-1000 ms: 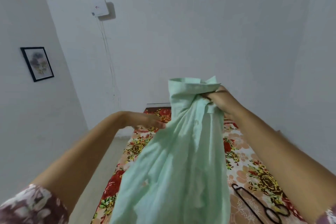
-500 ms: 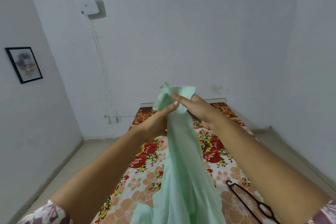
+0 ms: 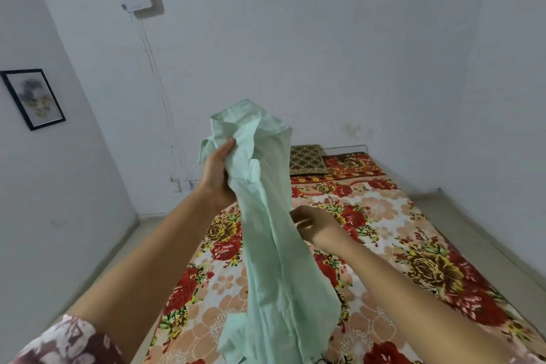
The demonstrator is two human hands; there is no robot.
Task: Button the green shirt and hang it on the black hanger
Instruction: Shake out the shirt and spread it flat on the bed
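Partly hidden, left hand (image 3: 217, 168) grips green shirt (image 3: 267, 216); right hand's (image 3: 313, 223) grip unclear.

White walls (image 3: 325, 38), framed picture (image 3: 34, 99), floral bed (image 3: 384, 230), brown pillow (image 3: 307, 159)

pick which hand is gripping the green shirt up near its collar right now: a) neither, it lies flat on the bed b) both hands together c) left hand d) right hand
c: the left hand is closed around the bunched top of the green shirt, holding it up over the bed, while the right hand sits lower, beside the hanging fabric, with its fingers loosely open.
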